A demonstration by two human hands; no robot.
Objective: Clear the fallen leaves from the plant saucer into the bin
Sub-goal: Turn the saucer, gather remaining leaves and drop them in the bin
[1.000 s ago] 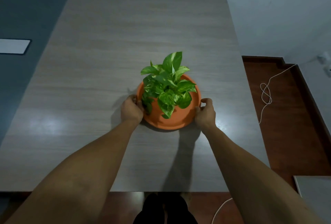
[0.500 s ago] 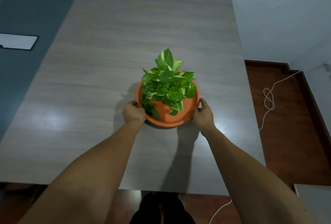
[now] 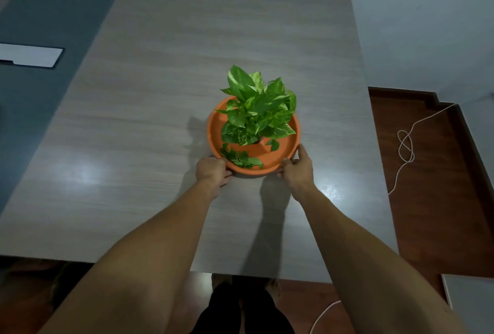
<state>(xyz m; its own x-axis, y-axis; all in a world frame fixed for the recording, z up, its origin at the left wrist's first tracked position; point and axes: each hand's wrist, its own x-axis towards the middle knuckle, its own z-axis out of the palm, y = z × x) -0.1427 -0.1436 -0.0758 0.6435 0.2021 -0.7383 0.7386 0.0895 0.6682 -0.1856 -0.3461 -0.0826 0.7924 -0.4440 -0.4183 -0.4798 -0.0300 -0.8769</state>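
An orange plant saucer (image 3: 213, 133) sits on the grey wooden table (image 3: 160, 93), with a green leafy plant (image 3: 258, 109) in an orange pot at its middle. Several fallen green leaves (image 3: 242, 158) lie in the saucer's near left part, and one more leaf (image 3: 274, 144) lies beside the pot. My left hand (image 3: 212, 170) holds the saucer's near left rim. My right hand (image 3: 298, 170) grips the near right rim, thumb up along the edge. No bin is in view.
The table's near edge (image 3: 240, 271) is close to my body, its right edge (image 3: 374, 146) borders a brown floor with a white cable (image 3: 405, 146). A white sheet (image 3: 29, 55) lies on the dark area at far left.
Both hands slid from the saucer's sides toward its near rim. The view shifted, and the fallen leaves in the saucer now show.
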